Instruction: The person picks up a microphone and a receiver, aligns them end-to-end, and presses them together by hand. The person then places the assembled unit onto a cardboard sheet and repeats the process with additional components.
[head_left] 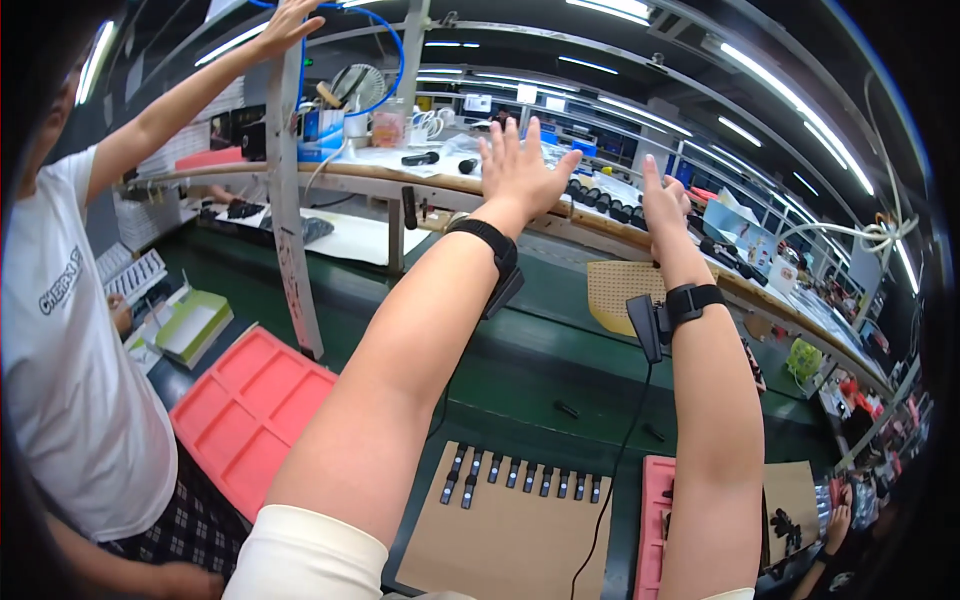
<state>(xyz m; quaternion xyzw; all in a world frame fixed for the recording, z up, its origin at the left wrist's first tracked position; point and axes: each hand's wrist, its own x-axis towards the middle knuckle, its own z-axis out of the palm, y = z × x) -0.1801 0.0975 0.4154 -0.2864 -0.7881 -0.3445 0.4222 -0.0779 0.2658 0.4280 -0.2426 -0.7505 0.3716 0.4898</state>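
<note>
Black cylinders [605, 203] lie in a row on the raised shelf [375, 160], seen between the left hand [522, 175], fingers splayed and empty, and the right hand [663, 208], fingers half curled; whether those hold anything, I can't tell.

Both arms [385, 370] stretch forward, left hand [522, 172] splayed, right hand [665, 208] with one digit upright.

The brown cardboard [500, 550] looks matt, the green worktop [500, 415] smooth with a faint sheen, the small black devices [545, 483] plastic, the pink tray [218, 440] matt (foam or plastic, unclear), the wrist strap [697, 302] woven cloth.
</note>
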